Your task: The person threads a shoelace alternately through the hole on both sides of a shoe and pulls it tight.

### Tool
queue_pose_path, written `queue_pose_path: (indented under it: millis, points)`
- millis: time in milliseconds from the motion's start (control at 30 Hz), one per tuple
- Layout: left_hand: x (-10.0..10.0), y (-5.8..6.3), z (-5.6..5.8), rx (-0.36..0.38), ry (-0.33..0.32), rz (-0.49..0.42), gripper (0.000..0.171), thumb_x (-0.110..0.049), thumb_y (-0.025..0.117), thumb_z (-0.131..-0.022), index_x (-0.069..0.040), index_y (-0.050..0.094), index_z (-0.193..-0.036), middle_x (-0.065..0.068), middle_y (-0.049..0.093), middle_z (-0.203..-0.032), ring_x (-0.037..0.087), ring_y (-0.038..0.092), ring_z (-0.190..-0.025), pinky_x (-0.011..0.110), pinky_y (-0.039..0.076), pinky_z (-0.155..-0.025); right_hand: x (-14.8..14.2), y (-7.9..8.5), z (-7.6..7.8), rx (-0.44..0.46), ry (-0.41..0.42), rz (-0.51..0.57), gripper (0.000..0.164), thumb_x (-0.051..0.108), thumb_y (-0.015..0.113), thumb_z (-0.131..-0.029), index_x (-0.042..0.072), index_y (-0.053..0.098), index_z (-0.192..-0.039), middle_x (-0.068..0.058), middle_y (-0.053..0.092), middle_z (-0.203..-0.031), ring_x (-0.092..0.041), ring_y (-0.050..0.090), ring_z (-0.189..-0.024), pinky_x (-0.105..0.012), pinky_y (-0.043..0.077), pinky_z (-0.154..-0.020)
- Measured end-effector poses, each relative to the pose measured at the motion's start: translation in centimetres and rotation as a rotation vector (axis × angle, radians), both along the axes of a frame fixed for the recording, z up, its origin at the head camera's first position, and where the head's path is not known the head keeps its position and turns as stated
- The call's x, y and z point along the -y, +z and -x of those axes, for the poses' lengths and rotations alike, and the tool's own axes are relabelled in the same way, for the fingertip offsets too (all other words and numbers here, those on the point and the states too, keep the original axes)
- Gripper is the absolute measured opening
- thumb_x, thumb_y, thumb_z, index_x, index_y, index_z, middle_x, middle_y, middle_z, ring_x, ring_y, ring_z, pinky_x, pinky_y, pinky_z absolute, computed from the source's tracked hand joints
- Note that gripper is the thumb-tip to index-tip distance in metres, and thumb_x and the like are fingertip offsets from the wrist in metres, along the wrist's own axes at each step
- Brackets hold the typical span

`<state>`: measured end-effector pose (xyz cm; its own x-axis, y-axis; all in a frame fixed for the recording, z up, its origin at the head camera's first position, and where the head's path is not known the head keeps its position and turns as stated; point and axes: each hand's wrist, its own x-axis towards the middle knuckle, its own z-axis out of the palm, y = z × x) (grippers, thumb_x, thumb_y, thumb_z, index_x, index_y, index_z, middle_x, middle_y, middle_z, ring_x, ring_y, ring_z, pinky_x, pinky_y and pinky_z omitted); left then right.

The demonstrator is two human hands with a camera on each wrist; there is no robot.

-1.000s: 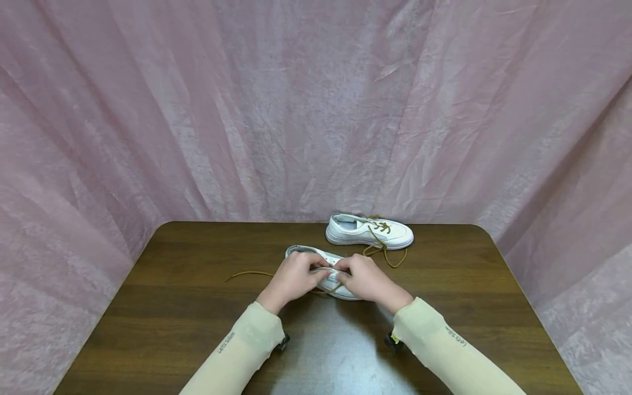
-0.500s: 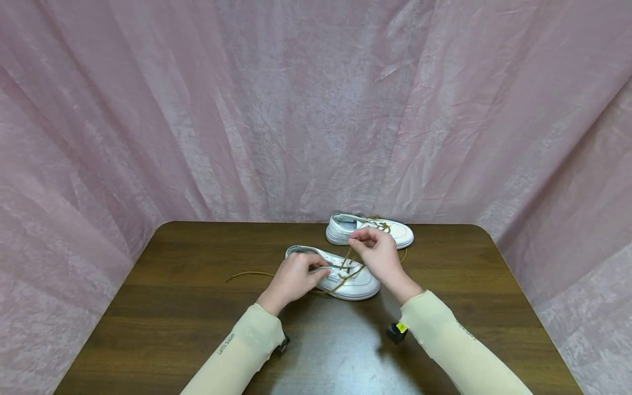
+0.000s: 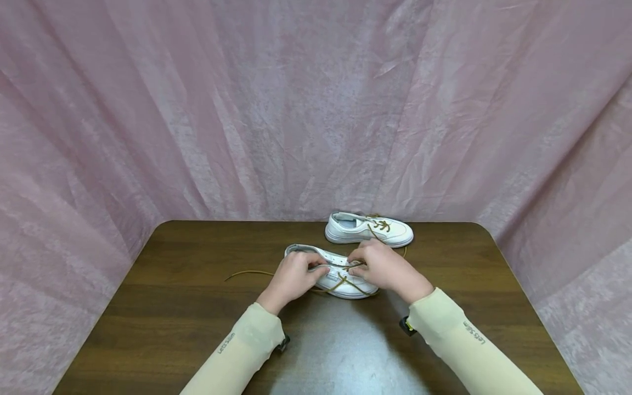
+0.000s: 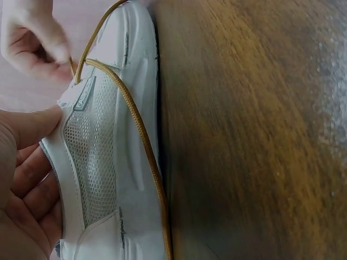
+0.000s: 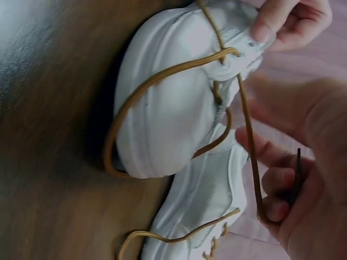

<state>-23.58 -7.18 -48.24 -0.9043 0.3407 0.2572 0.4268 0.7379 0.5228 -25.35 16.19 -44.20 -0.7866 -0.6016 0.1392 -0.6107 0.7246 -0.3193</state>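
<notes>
A white sneaker [image 3: 362, 287] stands on the table, its toe to the right. My left hand [image 3: 293, 274] pinches the edge of its lacing flap between thumb and fingers, some of which lie inside the shoe opening. A brown shoelace [image 5: 248, 130] passes through the front eyelets [image 5: 251, 42]; one end trails along the near side of the shoe. Over the tongue, my right hand [image 3: 387, 266] has its lower fingers curled round the lace, whose dark tip [image 5: 299, 162] sticks out. Its thumb and forefinger are blurred in the right wrist view.
Behind, near the far table edge, stands a second white sneaker [image 3: 345, 236] with a brown lace [image 3: 381, 224] threaded through its eyelets. A loose lace end [image 3: 247, 272] lies on the wooden table [image 3: 187, 318] at left. Pink curtain [image 3: 306, 109] hangs behind.
My right hand went up from the sneaker's tongue, drawing the lace, then came back down to the eyelets slightly farther right. The left hand has kept its hold on the flap.
</notes>
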Motion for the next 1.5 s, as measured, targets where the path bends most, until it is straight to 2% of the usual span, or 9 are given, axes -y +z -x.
queue_pose_path:
  millis: [133,300,467,667,867,1033,1100,1300,1500]
  points:
    - [-0.1,-0.1,0.0,-0.007,0.001,0.0,0.005,-0.037,0.068,-0.084,-0.032,0.071,-0.085,-0.021,0.066,-0.08,-0.005,0.058,-0.072,0.021,0.046,-0.065,-0.1,-0.2,0.1,-0.038,-0.059,0.006,0.005,0.02,0.068,-0.084,0.018,0.071,-0.081,0.01,0.06,-0.075,-0.008,0.053,-0.075,-0.028,0.044,-0.069]
    - [-0.1,-0.2,0.0,-0.014,0.007,-0.001,0.005,-0.036,0.069,-0.084,-0.032,0.071,-0.084,-0.02,0.066,-0.08,-0.004,0.058,-0.072,0.021,0.047,-0.065,-0.1,0.2,0.2,0.016,-0.076,0.029,0.009,0.025,0.069,-0.084,0.019,0.067,-0.078,0.011,0.061,-0.073,-0.01,0.055,-0.071,-0.028,0.043,-0.066]
    - [-0.1,-0.2,-0.1,-0.018,0.015,0.01,0.006,-0.037,0.068,-0.084,-0.031,0.071,-0.085,-0.02,0.066,-0.081,-0.004,0.058,-0.072,0.021,0.046,-0.065,-0.3,0.2,-0.3,0.089,-0.052,-0.1,0.019,0.031,0.08,-0.07,0.019,0.069,-0.078,0.007,0.064,-0.072,-0.011,0.054,-0.068,-0.03,0.043,-0.065]
    - [-0.1,-0.3,-0.1,-0.026,0.02,0.006,0.006,-0.038,0.068,-0.084,-0.032,0.07,-0.084,-0.02,0.066,-0.08,-0.004,0.057,-0.07,0.021,0.045,-0.063,0.0,-1.1,-1.0,0.098,-0.105,-0.186,0.048,0.054,0.083,-0.053,0.018,0.055,-0.068,0.01,0.048,-0.061,-0.01,0.044,-0.059,-0.029,0.037,-0.055]
    - [0.0,-0.3,-0.1,-0.029,0.012,0.001,0.005,-0.038,0.068,-0.084,-0.033,0.07,-0.083,-0.02,0.066,-0.08,-0.004,0.057,-0.07,0.021,0.044,-0.063,-0.5,-1.1,-0.8,0.135,-0.129,-0.137,0.047,0.057,0.078,-0.062,0.021,0.048,-0.058,0.012,0.044,-0.053,-0.006,0.041,-0.052,-0.025,0.034,-0.051]
    - [0.0,-0.4,0.0,-0.016,0.018,0.001,0.006,-0.039,0.067,-0.084,-0.033,0.069,-0.083,-0.021,0.065,-0.079,-0.003,0.055,-0.069,0.021,0.043,-0.062,-1.2,-0.1,0.0,0.091,-0.199,-0.021,0.04,0.051,0.073,-0.074,0.024,0.049,-0.056,0.013,0.043,-0.051,-0.006,0.04,-0.05,-0.025,0.034,-0.05]
    - [0.0,-0.3,0.0,-0.018,0.018,0.002,0.006,-0.038,0.067,-0.084,-0.032,0.07,-0.083,-0.021,0.065,-0.079,-0.003,0.055,-0.068,0.02,0.043,-0.061,-1.2,0.1,0.1,0.069,-0.22,0.017,0.039,0.052,0.073,-0.073,0.024,0.051,-0.057,0.012,0.045,-0.051,-0.007,0.041,-0.051,-0.026,0.035,-0.05]
    - [-0.1,-0.4,0.0,-0.034,0.032,0.01,0.006,-0.036,0.068,-0.084,-0.03,0.07,-0.081,-0.02,0.065,-0.077,-0.003,0.055,-0.067,0.02,0.043,-0.061,-1.1,-1.2,-0.6,0.026,-0.121,-0.134,0.047,0.057,0.083,-0.05,0.023,0.053,-0.064,0.012,0.049,-0.06,-0.009,0.045,-0.058,-0.028,0.037,-0.055]
    - [-0.2,-0.3,0.0,-0.036,0.029,0.007,0.008,-0.036,0.067,-0.085,-0.029,0.071,-0.083,-0.019,0.065,-0.077,-0.003,0.054,-0.067,0.02,0.042,-0.061,-1.4,-2.4,-1.0,-0.023,-0.097,-0.206,0.035,0.037,0.08,-0.047,0.024,0.053,-0.064,0.01,0.049,-0.062,-0.011,0.045,-0.06,-0.029,0.038,-0.056]
